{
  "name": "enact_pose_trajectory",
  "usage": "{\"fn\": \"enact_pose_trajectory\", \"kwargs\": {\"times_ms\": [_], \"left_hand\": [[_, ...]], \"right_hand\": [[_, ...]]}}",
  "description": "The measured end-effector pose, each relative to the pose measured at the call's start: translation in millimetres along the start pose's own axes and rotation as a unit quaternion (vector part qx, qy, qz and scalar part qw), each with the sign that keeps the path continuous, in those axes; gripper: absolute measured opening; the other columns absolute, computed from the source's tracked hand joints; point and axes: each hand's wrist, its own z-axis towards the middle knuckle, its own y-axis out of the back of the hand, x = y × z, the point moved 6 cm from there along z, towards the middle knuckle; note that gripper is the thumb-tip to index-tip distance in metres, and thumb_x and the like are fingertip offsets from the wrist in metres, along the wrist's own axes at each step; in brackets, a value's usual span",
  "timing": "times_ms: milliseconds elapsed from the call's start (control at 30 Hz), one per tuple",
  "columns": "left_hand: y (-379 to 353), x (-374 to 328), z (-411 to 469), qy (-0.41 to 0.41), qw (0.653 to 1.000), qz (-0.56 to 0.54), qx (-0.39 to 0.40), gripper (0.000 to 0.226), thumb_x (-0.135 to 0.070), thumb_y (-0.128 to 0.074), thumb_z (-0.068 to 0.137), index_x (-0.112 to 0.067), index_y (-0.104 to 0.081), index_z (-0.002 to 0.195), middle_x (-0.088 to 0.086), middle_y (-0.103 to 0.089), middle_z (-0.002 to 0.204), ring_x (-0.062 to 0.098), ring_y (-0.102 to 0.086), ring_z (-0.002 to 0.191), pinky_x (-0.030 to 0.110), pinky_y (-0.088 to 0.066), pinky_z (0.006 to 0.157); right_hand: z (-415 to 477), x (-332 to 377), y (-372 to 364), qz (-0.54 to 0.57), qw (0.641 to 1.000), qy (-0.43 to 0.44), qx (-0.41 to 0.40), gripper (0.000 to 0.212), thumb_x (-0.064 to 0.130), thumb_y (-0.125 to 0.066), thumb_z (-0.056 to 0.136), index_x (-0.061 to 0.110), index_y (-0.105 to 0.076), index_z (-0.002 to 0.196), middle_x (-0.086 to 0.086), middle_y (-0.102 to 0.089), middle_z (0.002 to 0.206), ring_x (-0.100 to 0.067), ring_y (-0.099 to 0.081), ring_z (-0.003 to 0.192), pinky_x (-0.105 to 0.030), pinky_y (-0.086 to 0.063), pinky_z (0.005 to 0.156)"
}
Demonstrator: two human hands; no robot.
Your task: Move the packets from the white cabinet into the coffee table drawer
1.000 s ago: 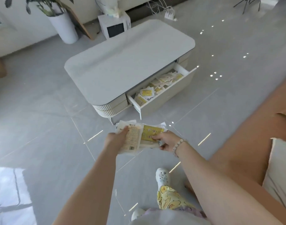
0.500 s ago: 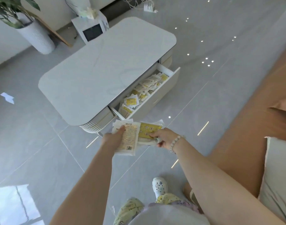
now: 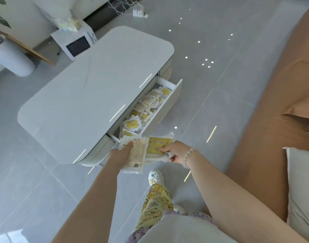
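**Holding two lots of packets by the open drawer**

L hand [image 3: 119, 154] grips a stack of packets [image 3: 136, 156], thumb on top, printed side up; text too small to read. R hand [image 3: 176, 151] pinches a yellow packet [image 3: 158, 146] that lies on a 2nd pale bundle, fingers curled under it. A bead bracelet [image 3: 188, 156] sits on that wrist. The two lots meet edge to edge, held in the air.

They show just at the near end of the drawer [image 3: 174, 95]. Can't tell if they're above it or short of it. The drawer is pulled out from the side of the coffee table [image 3: 90, 88]. It holds a heap of loose packets [image 3: 146, 106], yellow & white, along its whole length.

Below the hands are a white clog [image 3: 155, 176] & a duck-print trouser leg [image 3: 155, 199] on the grey tile floor [image 3: 220, 102]. To the right is a brown sofa [image 3: 273, 120] w/ a pale cushion [image 3: 301, 186]. Beyond the table stand a small white box w/ a dark screen [image 3: 78, 46] & a white plant pot [image 3: 11, 58] at far left. A power strip [image 3: 138, 10] w/ cables lies on the floor at the top.
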Motion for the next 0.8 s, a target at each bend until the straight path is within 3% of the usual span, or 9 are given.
{"fn": "enact_pose_trajectory", "kwargs": {"times_ms": [100, 333, 467, 567, 700, 800], "left_hand": [[4.0, -28.4, 29.9, -0.003, 1.000, 0.014, 0.022, 0.048, -0.049, -0.069, 0.079, -0.006, -0.061, 0.100, 0.005, -0.065, 0.087, 0.028, -0.063, 0.091, 0.037, -0.051, 0.088], [16.0, -45.9, 100.2, 0.029, 0.999, 0.004, 0.037, 0.056, -0.057, -0.066, 0.078, -0.004, -0.064, 0.099, 0.011, -0.069, 0.098, 0.030, -0.065, 0.095, 0.042, -0.051, 0.092], [17.1, -50.3, 129.2, 0.050, 0.995, -0.017, 0.080, 0.054, -0.055, -0.058, 0.085, -0.003, -0.063, 0.101, 0.010, -0.068, 0.095, 0.028, -0.065, 0.090, 0.035, -0.050, 0.086], [23.0, -50.7, 149.8, 0.060, 0.992, -0.024, 0.107, 0.052, -0.055, -0.056, 0.087, -0.005, -0.064, 0.100, 0.009, -0.070, 0.099, 0.027, -0.066, 0.094, 0.036, -0.049, 0.094], [25.0, -48.8, 172.3, 0.074, 0.986, -0.046, 0.145, 0.045, -0.048, -0.060, 0.087, -0.007, -0.066, 0.103, 0.010, -0.071, 0.105, 0.028, -0.066, 0.100, 0.042, -0.047, 0.101], [16.6, -45.4, 189.9, 0.078, 0.985, -0.045, 0.147, 0.043, -0.043, -0.063, 0.087, -0.004, -0.065, 0.106, 0.008, -0.070, 0.104, 0.025, -0.066, 0.095, 0.035, -0.050, 0.093]], "right_hand": [[14.3, 27.0, -3.5, 0.004, 1.000, -0.007, -0.015, 0.018, 0.003, -0.060, 0.089, 0.009, -0.055, 0.074, -0.006, -0.051, 0.075, -0.011, -0.044, 0.062, -0.018, -0.034, 0.042], [64.5, 89.2, -33.8, -0.067, 0.997, -0.039, -0.028, 0.015, 0.006, -0.062, 0.089, 0.010, -0.054, 0.077, -0.008, -0.055, 0.081, -0.013, -0.046, 0.063, -0.019, -0.037, 0.040], [96.2, 105.3, -54.3, -0.113, 0.991, -0.066, -0.017, 0.015, 0.007, -0.061, 0.089, 0.010, -0.055, 0.076, -0.011, -0.055, 0.090, -0.013, -0.045, 0.063, -0.018, -0.036, 0.038], [120.1, 111.4, -62.7, -0.130, 0.987, -0.088, -0.018, 0.015, 0.007, -0.061, 0.089, 0.009, -0.056, 0.075, -0.012, -0.053, 0.096, -0.014, -0.045, 0.063, -0.018, -0.036, 0.038], [143.4, 109.8, -69.8, -0.124, 0.985, -0.114, -0.026, 0.008, 0.009, -0.063, 0.088, 0.004, -0.059, 0.093, -0.010, -0.054, 0.087, -0.012, -0.045, 0.062, -0.018, -0.037, 0.040], [157.0, 106.5, -70.8, -0.136, 0.982, -0.130, -0.013, 0.005, 0.009, -0.061, 0.090, 0.005, -0.061, 0.086, -0.005, -0.048, 0.076, -0.010, -0.041, 0.060, -0.018, -0.036, 0.047]]}}
